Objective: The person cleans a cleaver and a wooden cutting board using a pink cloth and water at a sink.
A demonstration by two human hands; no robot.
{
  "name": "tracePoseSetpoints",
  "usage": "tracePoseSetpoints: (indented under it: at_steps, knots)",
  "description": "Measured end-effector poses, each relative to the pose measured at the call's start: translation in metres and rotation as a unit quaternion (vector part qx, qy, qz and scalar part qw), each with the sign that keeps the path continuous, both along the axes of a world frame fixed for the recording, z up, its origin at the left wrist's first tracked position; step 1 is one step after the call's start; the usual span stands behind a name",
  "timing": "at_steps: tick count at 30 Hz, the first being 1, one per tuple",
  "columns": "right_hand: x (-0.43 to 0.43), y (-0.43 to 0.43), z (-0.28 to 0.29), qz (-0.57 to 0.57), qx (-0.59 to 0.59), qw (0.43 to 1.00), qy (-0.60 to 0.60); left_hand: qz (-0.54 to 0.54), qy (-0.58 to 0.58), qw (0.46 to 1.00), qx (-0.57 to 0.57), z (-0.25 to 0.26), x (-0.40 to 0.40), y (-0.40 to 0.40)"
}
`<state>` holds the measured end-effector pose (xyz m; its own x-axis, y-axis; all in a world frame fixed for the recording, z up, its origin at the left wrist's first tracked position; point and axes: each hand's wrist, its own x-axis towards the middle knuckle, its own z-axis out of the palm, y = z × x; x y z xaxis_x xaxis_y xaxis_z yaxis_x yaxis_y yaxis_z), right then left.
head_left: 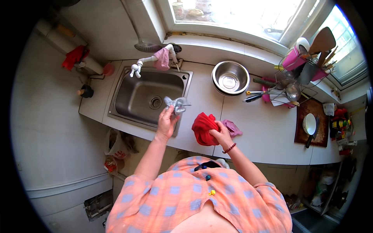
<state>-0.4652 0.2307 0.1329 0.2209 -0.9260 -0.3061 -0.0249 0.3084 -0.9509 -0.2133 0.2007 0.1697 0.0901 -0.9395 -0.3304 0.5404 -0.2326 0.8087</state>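
Note:
My left hand grips a small silvery, shiny object by its lower end, above the right edge of the steel sink; whether it is metal or plastic I cannot tell. A bunched red cloth is in my right hand, over the front of the white counter. Just behind that hand a pink cloth lies crumpled on the counter. Nested steel bowls stand farther back, below the window. Another pink cloth is draped on the white faucet pipe over the sink.
A wire rack with utensils stands at the back right. Beyond it a dark cutting board bears a white bowl and a knife, with bottles beside it. Bags hang below the counter at left.

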Motion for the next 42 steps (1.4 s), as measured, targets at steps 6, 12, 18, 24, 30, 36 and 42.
tracePoseSetpoints:
  at_steps: [6,12,18,24,30,36,42]
  knots:
    - [0.02,-0.006,-0.004,0.003,-0.042,0.977,0.209,-0.035,-0.007,0.996,-0.078,0.058,0.075,-0.027]
    - [0.039,0.01,-0.025,0.017,-0.093,0.929,0.357,-0.154,-0.065,0.974,-0.15,0.122,0.131,-0.087]
    - [0.052,0.024,-0.033,-0.04,-0.084,0.925,0.368,-0.167,-0.387,0.89,-0.173,0.16,0.15,-0.142]
    - [0.06,0.036,-0.038,-0.081,-0.058,0.924,0.37,-0.318,-0.453,0.815,-0.173,0.187,0.155,-0.177]
    - [0.064,0.044,-0.043,-0.101,-0.036,0.919,0.38,-0.336,-0.515,0.766,-0.187,0.187,0.141,-0.197]
    - [0.069,0.046,-0.043,-0.107,-0.02,0.919,0.379,-0.325,-0.54,0.731,-0.26,0.186,0.135,-0.225]
    - [0.072,0.045,-0.041,-0.114,-0.011,0.916,0.385,-0.216,-0.685,0.632,-0.292,0.15,0.151,-0.267]
